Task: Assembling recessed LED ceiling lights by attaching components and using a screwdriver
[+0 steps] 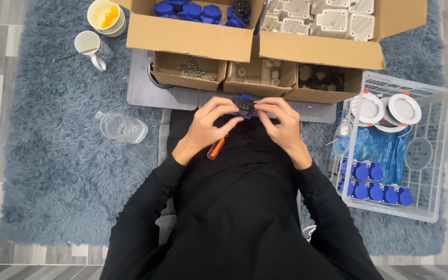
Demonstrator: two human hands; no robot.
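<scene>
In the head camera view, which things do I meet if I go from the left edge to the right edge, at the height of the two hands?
Clear plastic bottle → orange-handled screwdriver → left hand → small blue and black part → right hand → white wire basket.

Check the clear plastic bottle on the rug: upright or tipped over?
Tipped over. The clear bottle lies on its side on the blue rug, cap end pointing up-left.

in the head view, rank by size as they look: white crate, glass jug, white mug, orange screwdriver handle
1. white crate
2. glass jug
3. white mug, slightly smaller than the jug
4. orange screwdriver handle, partly hidden
</scene>
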